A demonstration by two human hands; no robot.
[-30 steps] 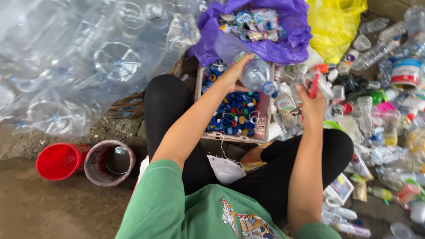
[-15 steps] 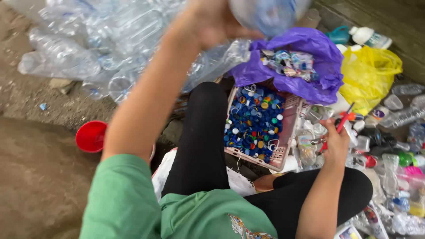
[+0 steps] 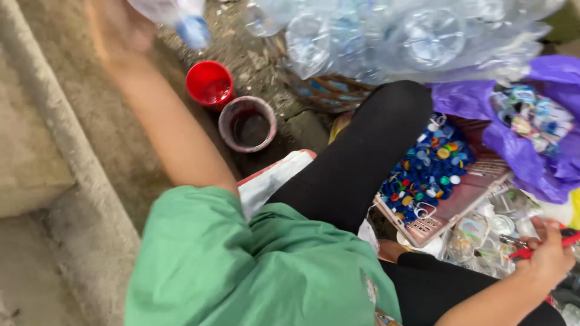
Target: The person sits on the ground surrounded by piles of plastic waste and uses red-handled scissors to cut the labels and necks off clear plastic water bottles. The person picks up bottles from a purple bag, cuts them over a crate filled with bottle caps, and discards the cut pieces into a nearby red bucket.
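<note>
Here the left hand is seen raised at the top left of the view, blurred, its fingers wrapped round a clear plastic bottle with a blue cap end pointing down and to the right. The bottle is held above bare ground, just up and left of a red cup. Beside that cup, touching or nearly so, a second round cup with a pale rim and dark contents is noted. Further right, a heap of clear crushed bottles is seen in a transparent sack across the top of the view, resting over a woven basket edge.

The right hand is recorded at the lower right edge, fingers closed on a thin red-handled tool — its working end cannot be made out. It is held just above a litter of small clear plastic pieces. Next to these lies a flat pinkish crate holding bottle caps, mostly blue with some red, yellow and green. Beyond the crate a purple bag lies open, with coloured scraps inside.

Between the hands — black-clad legs folded, a green shirt in the foreground
</note>
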